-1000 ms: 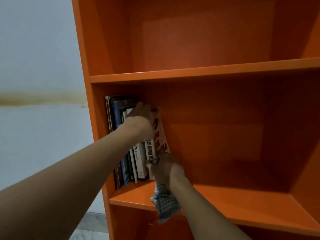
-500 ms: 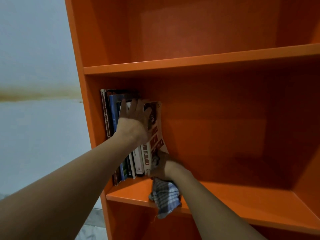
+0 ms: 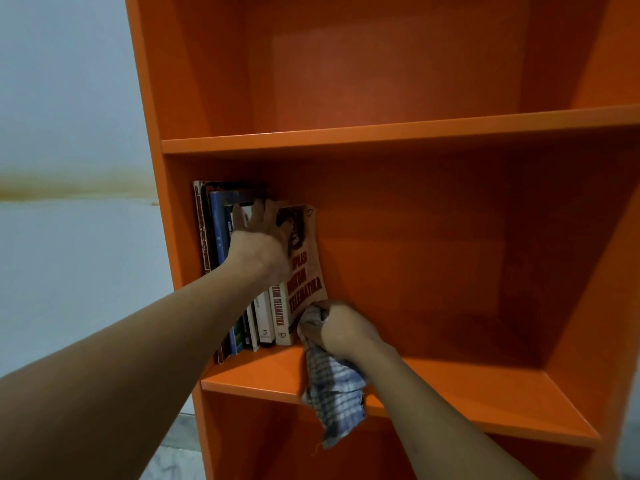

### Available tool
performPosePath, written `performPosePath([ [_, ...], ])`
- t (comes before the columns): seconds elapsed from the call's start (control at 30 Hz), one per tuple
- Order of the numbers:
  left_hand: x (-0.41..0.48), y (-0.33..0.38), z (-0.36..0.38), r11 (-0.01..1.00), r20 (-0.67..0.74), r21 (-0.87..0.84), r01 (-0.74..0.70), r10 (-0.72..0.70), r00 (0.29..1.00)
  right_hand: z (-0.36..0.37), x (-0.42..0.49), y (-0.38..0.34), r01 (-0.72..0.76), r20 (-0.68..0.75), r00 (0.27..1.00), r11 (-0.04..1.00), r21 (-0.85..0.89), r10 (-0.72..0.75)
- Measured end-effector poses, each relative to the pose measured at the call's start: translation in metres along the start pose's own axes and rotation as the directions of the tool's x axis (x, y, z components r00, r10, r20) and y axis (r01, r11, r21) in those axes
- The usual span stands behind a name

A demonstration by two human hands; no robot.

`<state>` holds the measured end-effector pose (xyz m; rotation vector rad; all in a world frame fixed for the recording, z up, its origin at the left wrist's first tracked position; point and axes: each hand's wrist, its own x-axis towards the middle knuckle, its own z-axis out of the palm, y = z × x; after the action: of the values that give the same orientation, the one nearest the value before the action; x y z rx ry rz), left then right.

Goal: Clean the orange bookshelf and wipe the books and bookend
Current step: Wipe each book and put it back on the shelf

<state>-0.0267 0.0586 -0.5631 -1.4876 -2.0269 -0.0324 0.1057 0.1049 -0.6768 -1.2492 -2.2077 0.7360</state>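
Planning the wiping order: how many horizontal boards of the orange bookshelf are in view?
2. The upper orange shelf board runs above the row of books; the lower orange shelf board carries them at its left end. Others may lie out of frame.

A pale wall with a brownish stain band meets grey floor tiles below

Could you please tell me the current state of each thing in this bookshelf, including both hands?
left hand: grips the tops of the row of books.
right hand: holds the checked cloth bunched at the red-titled book.
checked cloth: crumpled, tail hanging over the shelf edge.
row of books: upright by the left wall.
red-titled book: outermost, leaning, cover bowed.
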Motion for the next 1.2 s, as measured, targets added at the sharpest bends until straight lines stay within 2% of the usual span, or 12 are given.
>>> performPosePath([
  [0.1, -0.005, 0.002, -0.007, 0.999, 0.113, 0.030, 0.014, -0.017, 0.993, -0.005, -0.008, 0.006, -0.032, -0.058, 0.998, 0.999, -0.023, 0.031],
  [0.17, -0.010, 0.003, -0.010, 1.000, 0.130, 0.017, 0.016, -0.019, 0.991, -0.007, -0.015, 0.007, -0.037, -0.070, 0.997, 0.998, -0.046, 0.034],
  [0.43, -0.026, 0.013, -0.019, 1.000, 0.091, -0.019, -0.018, 0.020, 0.996, -0.018, -0.040, 0.013, 0.024, -0.122, 0.992, 0.998, -0.061, -0.031],
  [0.57, -0.039, 0.022, -0.021, 0.981, -0.035, -0.181, -0.065, 0.059, 0.998, -0.026, -0.066, 0.017, 0.075, -0.133, 0.988, 0.996, -0.042, -0.080],
  [0.63, -0.054, 0.028, -0.014, 0.909, -0.168, -0.406, -0.095, 0.028, 0.985, -0.028, -0.084, 0.020, 0.119, -0.145, 0.982, 0.992, -0.027, -0.122],
  [0.67, -0.065, 0.033, -0.009, 0.828, -0.189, -0.550, -0.111, 0.007, 0.982, -0.026, -0.097, 0.022, 0.148, -0.150, 0.978, 0.989, -0.011, -0.148],
  [0.77, -0.107, 0.051, 0.012, 0.538, -0.117, -0.831, -0.138, 0.074, 0.990, -0.016, -0.141, 0.036, 0.216, -0.178, 0.962, 0.976, 0.037, -0.206],
  [0.83, -0.138, 0.066, 0.033, 0.443, -0.080, -0.887, -0.133, 0.135, 0.988, -0.005, -0.172, 0.050, 0.238, -0.221, 0.948, 0.971, 0.012, -0.229],
  [0.93, -0.186, 0.092, 0.059, 0.375, -0.122, -0.914, -0.154, 0.110, 0.986, 0.012, -0.205, 0.081, 0.237, -0.234, 0.943, 0.971, -0.031, -0.237],
  [1.07, -0.242, 0.123, 0.072, 0.365, -0.229, -0.917, -0.163, -0.146, 0.962, 0.032, -0.239, 0.134, 0.156, -0.055, 0.984, 0.971, -0.183, -0.169],
  [1.13, -0.262, 0.136, 0.082, 0.335, -0.181, -0.932, -0.141, -0.094, 0.979, 0.038, -0.249, 0.156, 0.121, 0.007, 0.992, 0.957, -0.263, -0.123],
  [1.2, -0.284, 0.152, 0.101, 0.287, -0.059, -0.954, -0.081, 0.082, 0.995, 0.046, -0.263, 0.175, 0.078, 0.030, 0.997, 0.953, -0.292, -0.072],
])
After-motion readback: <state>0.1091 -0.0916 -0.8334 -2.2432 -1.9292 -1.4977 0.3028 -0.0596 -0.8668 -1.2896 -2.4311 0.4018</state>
